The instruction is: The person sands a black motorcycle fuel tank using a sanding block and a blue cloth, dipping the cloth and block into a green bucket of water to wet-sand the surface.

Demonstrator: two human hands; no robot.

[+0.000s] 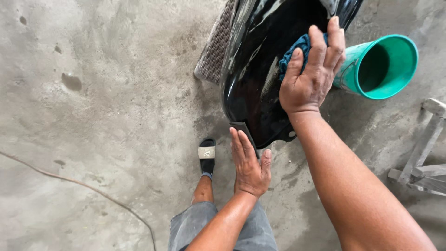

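Both my hands are on the glossy black fender (260, 79), one at each end of it. My right hand (309, 76) lies flat with the fingers (325, 44) stretched forward, pressing a blue cloth (292, 53) against the upper right flank of the panel; only a corner of cloth shows past my knuckles. My left hand (250, 165) is open, gripping nothing, its fingertips touching the small flap at the fender's lower tip. The fender's long axis runs away from me, from that tip toward the top of the view, so the right hand sits farther up it. Just beside that hand stands a green bucket (395, 86). A woven mat (214, 49) lies along the fender's left side, and my sandalled foot (207, 155) is near the left hand.
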